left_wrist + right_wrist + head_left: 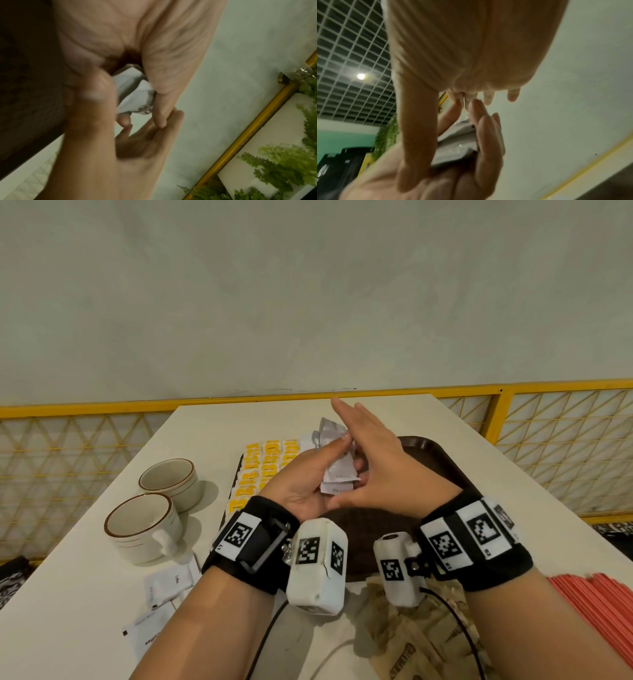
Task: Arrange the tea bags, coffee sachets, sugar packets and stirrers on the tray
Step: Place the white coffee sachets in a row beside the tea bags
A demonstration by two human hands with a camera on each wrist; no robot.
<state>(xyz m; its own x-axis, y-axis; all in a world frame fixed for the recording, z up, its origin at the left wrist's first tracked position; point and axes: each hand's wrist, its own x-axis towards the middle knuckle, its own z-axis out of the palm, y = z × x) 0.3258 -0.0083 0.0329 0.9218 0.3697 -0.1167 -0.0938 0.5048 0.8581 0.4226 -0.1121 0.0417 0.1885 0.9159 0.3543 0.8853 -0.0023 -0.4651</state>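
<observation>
So far we have only part of the job done. On the dark brown plastic tray (442,460), its left side is filled with neat rows of yellow tea-bag packets (263,470), and a few white paper sachets (308,441) lie just beyond those rows, at the tray's far edge. The middle and right of the tray are bare.

Above the tray's middle, our left hand (310,484) lies palm-up with its fingers curled round a small stack of white sachets (337,474), while our right hand (373,460) stands edge-on against the stack, fingers straight and thumb underneath, seemingly squaring it rather than gripping.

Still off the tray we see more white paper sachets (169,580) near its front-left corner, crumpled brown paper packets (421,635) in front of it, and a bundle of red stirrers (596,601) off its front-right corner. Two cream ceramic cups with brown rims (147,525) stand left of the tray.

The head view alone shows this layout. The left wrist view shows the thumb clamping crumpled white paper (135,97) and a sliver of the tray; it is blurred, so we cannot count packets. The right wrist view shows the stack's edges (455,147) between both hands, layered, which suggests several sachets.
</observation>
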